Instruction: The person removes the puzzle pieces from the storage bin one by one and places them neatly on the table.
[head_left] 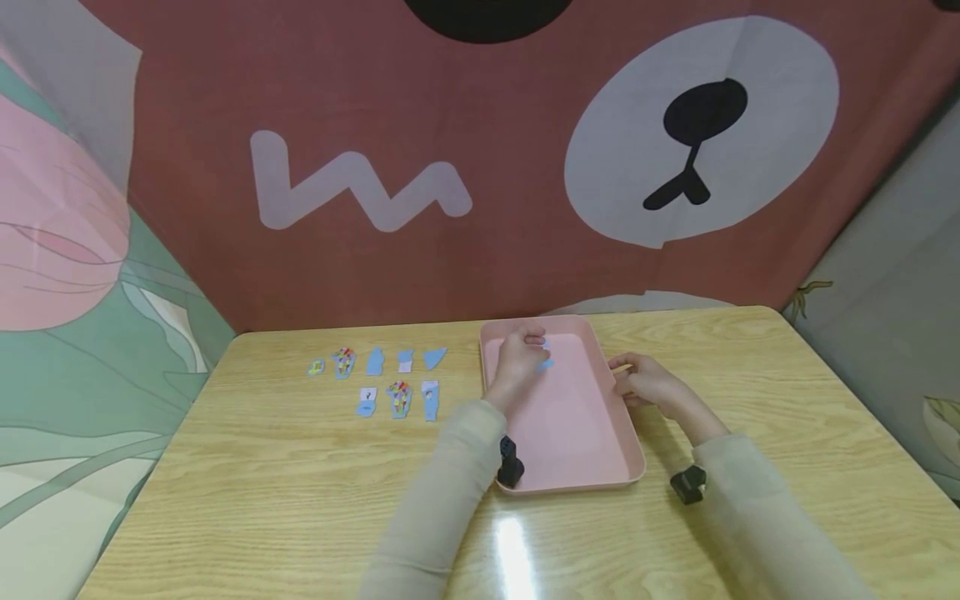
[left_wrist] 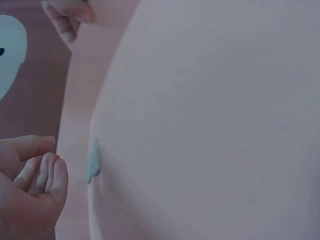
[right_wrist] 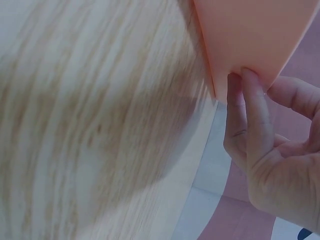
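A shallow pink tray (head_left: 577,433) lies on the wooden table. Over its far left part is my left hand (head_left: 517,358), fingers loosely curled with a small gap between thumb and fingertips; nothing shows in its grasp in the left wrist view. Beside those fingers, a blue puzzle piece (head_left: 545,364) shows in the tray. The left wrist view has a blue piece (left_wrist: 94,162) lying near the tray's edge, just past the fingertips. At the tray's right side, my right hand (head_left: 648,385) holds the wall, fingers (right_wrist: 255,100) against its outer face.
Left of the tray, flat puzzle pieces lie in two rows on the table (head_left: 300,500). Among them are a multicoloured piece (head_left: 400,399), a plain blue piece (head_left: 375,362) and a triangular blue piece (head_left: 434,357). A printed red cloth (head_left: 375,275) hangs behind the table.
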